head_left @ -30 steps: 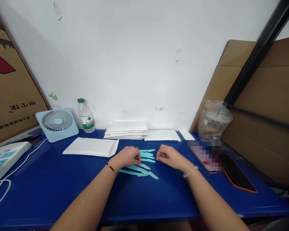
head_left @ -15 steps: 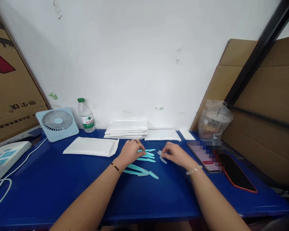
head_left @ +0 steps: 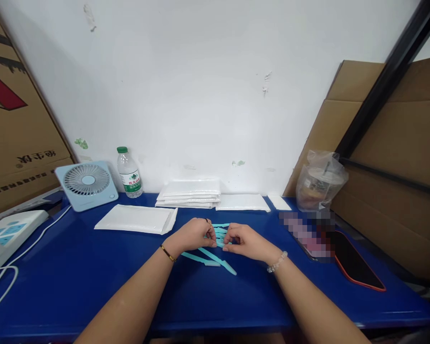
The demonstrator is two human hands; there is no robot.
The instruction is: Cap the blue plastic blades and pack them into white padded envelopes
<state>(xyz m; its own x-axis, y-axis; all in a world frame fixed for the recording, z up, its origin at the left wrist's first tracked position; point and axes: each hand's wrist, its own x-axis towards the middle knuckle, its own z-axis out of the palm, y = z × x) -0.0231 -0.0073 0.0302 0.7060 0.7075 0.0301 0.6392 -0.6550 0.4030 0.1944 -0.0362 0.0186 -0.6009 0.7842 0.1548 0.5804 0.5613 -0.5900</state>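
Observation:
My left hand [head_left: 198, 234] is closed in a pinch on a turquoise eyebrow razor [head_left: 220, 242]. From the other side, the bunched fingertips of my right hand [head_left: 246, 241] meet the razor's end; they seem to hold a small clear plastic cap, mostly hidden by the fingers. Behind and between the hands lie several more turquoise razors [head_left: 221, 225], partly covered. Nearer to me, two razors [head_left: 226, 266] rest crossed on the blue table [head_left: 215, 298], their handles running under my left wrist.
White padded mailers stand in a stack [head_left: 188, 191], with another mailer [head_left: 136, 218] to the left. A fan [head_left: 88, 184] and a water bottle [head_left: 129, 174] are at the back left. Two phones [head_left: 358, 260] and a bagged drink cup [head_left: 320, 184] sit on the right.
My right hand has moved left from the loose clear caps and now meets my left hand. My left hand has come slightly nearer, and the caps are out of sight.

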